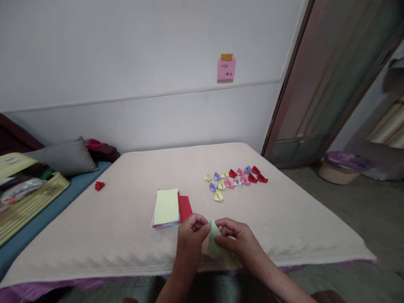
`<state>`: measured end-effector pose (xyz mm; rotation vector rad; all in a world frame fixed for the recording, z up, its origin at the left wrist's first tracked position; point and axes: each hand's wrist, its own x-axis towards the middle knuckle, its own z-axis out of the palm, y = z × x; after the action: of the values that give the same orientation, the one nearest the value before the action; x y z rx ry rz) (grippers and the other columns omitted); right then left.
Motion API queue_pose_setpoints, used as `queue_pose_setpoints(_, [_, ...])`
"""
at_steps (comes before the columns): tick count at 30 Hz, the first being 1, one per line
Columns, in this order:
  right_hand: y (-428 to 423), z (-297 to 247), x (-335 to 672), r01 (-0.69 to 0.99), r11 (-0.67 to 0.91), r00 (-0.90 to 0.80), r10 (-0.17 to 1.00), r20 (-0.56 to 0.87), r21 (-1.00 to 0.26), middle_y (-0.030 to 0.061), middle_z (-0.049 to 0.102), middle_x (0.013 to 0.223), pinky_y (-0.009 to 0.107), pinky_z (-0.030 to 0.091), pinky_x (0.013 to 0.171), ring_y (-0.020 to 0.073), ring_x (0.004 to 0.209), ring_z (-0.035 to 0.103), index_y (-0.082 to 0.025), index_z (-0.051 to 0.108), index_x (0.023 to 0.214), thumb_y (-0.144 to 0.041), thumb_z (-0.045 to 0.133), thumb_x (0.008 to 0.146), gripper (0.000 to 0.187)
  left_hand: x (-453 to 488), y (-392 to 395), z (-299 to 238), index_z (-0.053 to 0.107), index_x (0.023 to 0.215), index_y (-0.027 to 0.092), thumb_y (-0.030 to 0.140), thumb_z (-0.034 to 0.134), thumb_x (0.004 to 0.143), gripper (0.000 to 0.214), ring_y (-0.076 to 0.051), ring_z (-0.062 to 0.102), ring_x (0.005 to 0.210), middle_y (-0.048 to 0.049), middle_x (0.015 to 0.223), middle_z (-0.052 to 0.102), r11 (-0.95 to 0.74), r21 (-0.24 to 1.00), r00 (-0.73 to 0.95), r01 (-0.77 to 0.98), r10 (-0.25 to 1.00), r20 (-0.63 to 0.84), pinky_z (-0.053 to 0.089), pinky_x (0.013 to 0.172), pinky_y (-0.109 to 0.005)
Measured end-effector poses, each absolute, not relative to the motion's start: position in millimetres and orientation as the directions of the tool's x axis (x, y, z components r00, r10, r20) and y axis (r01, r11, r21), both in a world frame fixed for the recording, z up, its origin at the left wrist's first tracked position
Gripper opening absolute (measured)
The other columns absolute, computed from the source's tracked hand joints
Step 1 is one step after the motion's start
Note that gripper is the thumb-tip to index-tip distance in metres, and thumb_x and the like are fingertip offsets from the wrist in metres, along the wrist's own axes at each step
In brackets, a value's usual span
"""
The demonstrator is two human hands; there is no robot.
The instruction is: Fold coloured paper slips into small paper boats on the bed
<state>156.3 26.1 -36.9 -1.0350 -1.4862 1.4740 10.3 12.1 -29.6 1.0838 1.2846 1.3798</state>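
Observation:
Both my hands hold a pale green sheet of paper (215,245) above the near edge of the cloth-covered table (126,227). My left hand (192,235) pinches its left edge with fingers closed. My right hand (235,240) pinches the right side, fingers curled on the paper. Just beyond my left hand lies a stack of coloured paper sheets (166,208) with a yellow-green sheet on top and a red sheet (184,208) sticking out beside it. Farther right sits a cluster of several small folded paper pieces (235,179) in red, pink, yellow and purple.
A lone red folded piece (99,185) lies near the table's left edge. A grey pillow (67,156) and a woven box (30,198) of items sit on the blue surface at left. A pink note (226,68) is stuck on the wall. A basin (342,166) stands on the floor at right.

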Motion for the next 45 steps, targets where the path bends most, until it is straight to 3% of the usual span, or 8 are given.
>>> queue_pose_setpoints(4, [24,-37,156,0.111,0.071,-0.293,0.955,0.035,-0.991,-0.0064,0.046,0.054,0.022,0.034,0.052,0.0102,0.052,0.043,-0.018,0.065,0.085,-0.015,0.06,0.066,0.02,13,9,-25,0.061,0.062,0.015,0.025,0.063,0.069,0.013,-0.01,0.045,0.053,0.0032,0.054,0.053,-0.002,1.0,-0.153,0.021,0.988,0.005,0.033,0.051,-0.021])
queue_pose_setpoints(9, [23,-40,156,0.191,0.153,-0.273,0.957,0.097,-0.97,-0.0059,0.048,0.056,0.021,0.034,0.054,0.0109,0.054,0.044,-0.019,0.063,0.081,-0.016,0.059,0.069,0.013,16,9,-31,0.059,0.074,0.016,0.018,0.068,0.062,0.015,-0.011,0.048,0.054,0.0032,0.059,0.056,0.053,0.994,-0.141,-0.101,0.988,-0.067,0.035,0.051,-0.021])
queue_pose_setpoints(12, [23,-40,156,0.237,0.193,-0.271,0.954,0.126,-0.952,-0.0052,0.05,0.056,0.021,0.035,0.055,0.0114,0.055,0.046,-0.019,0.061,0.076,-0.019,0.059,0.072,0.004,17,8,-35,0.06,0.076,0.016,0.015,0.067,0.062,0.016,-0.014,0.054,0.063,-0.0001,0.069,0.059,-0.029,0.999,-0.193,-0.019,0.981,0.024,0.041,0.058,-0.024])
queue_pose_setpoints(17, [20,-41,155,0.311,0.282,-0.301,0.935,0.187,-0.908,-0.0041,0.052,0.058,0.022,0.036,0.057,0.0123,0.056,0.047,-0.019,0.06,0.077,-0.025,0.056,0.078,0.007,18,4,-33,0.064,0.072,0.017,0.015,0.063,0.065,0.007,-0.017,0.057,0.075,-0.0052,0.091,0.061,-0.167,0.965,-0.221,0.2,0.952,0.21,0.044,0.068,-0.028])
queue_pose_setpoints(23, [18,-42,154,0.391,0.361,-0.328,0.914,0.239,-0.847,-0.0046,0.048,0.059,0.021,0.034,0.058,0.012,0.058,0.045,-0.019,0.058,0.072,-0.018,0.055,0.075,0.005,16,4,-28,0.064,0.066,0.018,0.018,0.059,0.07,0.006,-0.021,0.058,0.086,-0.0064,0.091,0.062,-0.161,0.963,-0.186,0.216,0.961,0.202,0.042,0.074,-0.03])
queue_pose_setpoints(31, [19,-40,153,0.306,0.293,-0.307,0.931,0.197,-0.906,-0.0036,0.05,0.059,0.021,0.034,0.057,0.0122,0.058,0.046,-0.018,0.057,0.067,-0.023,0.055,0.076,0.011,17,5,-32,0.057,0.067,0.017,0.019,0.059,0.069,0.003,-0.019,0.057,0.08,-0.0057,0.094,0.06,-0.006,1.0,-0.088,0.005,0.996,0.007,0.042,0.07,-0.028])
queue_pose_setpoints(39, [22,-34,153,0.219,0.116,-0.23,0.971,0.064,-0.969,-0.0034,0.051,0.056,0.021,0.036,0.055,0.0124,0.057,0.046,-0.016,0.058,0.067,-0.02,0.058,0.067,0.004,18,8,-40,0.061,0.07,0.016,0.017,0.055,0.072,0.006,-0.019,0.055,0.08,-0.0046,0.08,0.06,-0.133,0.981,-0.127,0.14,0.98,0.151,0.04,0.072,-0.029])
queue_pose_setpoints(45, [22,-37,151,0.236,0.126,-0.233,0.97,0.07,-0.964,-0.0059,0.042,0.052,0.02,0.029,0.05,0.0097,0.051,0.038,-0.017,0.053,0.061,-0.024,0.058,0.07,0.013,22,5,-39,0.056,0.064,0.018,0.021,0.053,0.076,0.012,-0.018,0.054,0.076,-0.0039,0.077,0.058,-0.168,0.948,-0.125,0.269,0.97,0.208,0.039,0.069,-0.028])
